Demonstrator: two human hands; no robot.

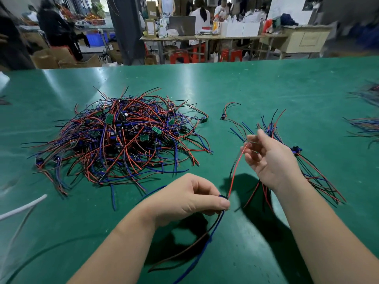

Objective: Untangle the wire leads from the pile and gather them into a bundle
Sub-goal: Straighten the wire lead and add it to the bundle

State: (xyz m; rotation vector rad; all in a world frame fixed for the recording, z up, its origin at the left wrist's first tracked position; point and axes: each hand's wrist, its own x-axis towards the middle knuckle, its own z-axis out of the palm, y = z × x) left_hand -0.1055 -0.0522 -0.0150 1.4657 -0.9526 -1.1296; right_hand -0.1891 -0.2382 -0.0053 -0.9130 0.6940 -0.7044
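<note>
Leads in one big tangled pile point(123, 136) sit left of centre on the green table point(246, 89): red, blue and black wires w/ small green boards mixed in.

The left hand point(184, 199) is low and near the middle, thumb and curled fingers pinching one lead point(235, 167) at what looks like its small dark module, though the fingers hide most of it. From that pinch a red wire and a black wire rise to the right hand point(270, 158), which nips the red wire's far end btwn thumb and forefinger, other fingers loosely bent. A blue wire and a dark one trail from the left hand down toward the near edge. The held lead is up off the table, apart from the pile.

A bundle point(296, 150) lies on the table under and behind the right hand, wire ends fanning out both above the fingers and past the wrist. The wrist covers its middle, so I cannot tell whether the hand touches it.

A stray lead point(224, 116) lies alone btwn pile and bundle. More wires point(365, 128) lie at the far right edge. A white cable point(24, 204) crosses the near-left corner.
</note>
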